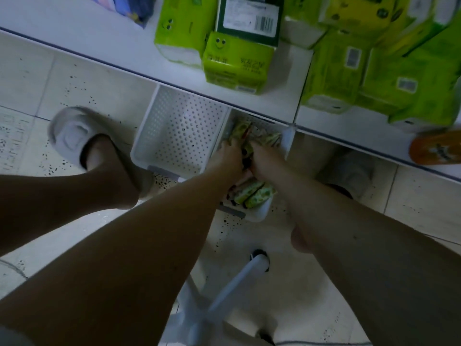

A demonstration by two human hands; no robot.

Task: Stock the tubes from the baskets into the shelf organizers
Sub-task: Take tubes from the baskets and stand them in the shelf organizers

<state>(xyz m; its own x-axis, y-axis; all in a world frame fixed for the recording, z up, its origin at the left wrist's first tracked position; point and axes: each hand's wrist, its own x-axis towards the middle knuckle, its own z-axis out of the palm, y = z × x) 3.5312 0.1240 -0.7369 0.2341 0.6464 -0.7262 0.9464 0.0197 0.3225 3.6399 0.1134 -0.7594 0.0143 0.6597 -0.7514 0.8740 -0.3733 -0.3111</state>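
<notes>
Tubes (254, 196): green-patterned, packed in a white basket (262, 213) on the floor, directly under both hands. More tubes show just beyond the fingers, under the shelf edge. Left hand (228, 156) and right hand (262, 158) are down in the pile, side by side and nearly touching; the fingers look curled into the tubes, but whether either has a firm hold is too blurred to call.

Progress, as a judgement: one load being gathered. An empty perforated basket (179, 136) sits just left of the left hand (possibly already emptied). The one under the hands still holds plenty. No shelf organizers in view, so much remains.

Surroundings: pale speckled floor tiles (94, 83). White shelf (249, 101) runs just beyond the hands, carrying green tissue packs (234, 63). A slippered foot (82, 141) is well left of the hands; white chair base (224, 295) lies near the forearms. Light is dim.
</notes>
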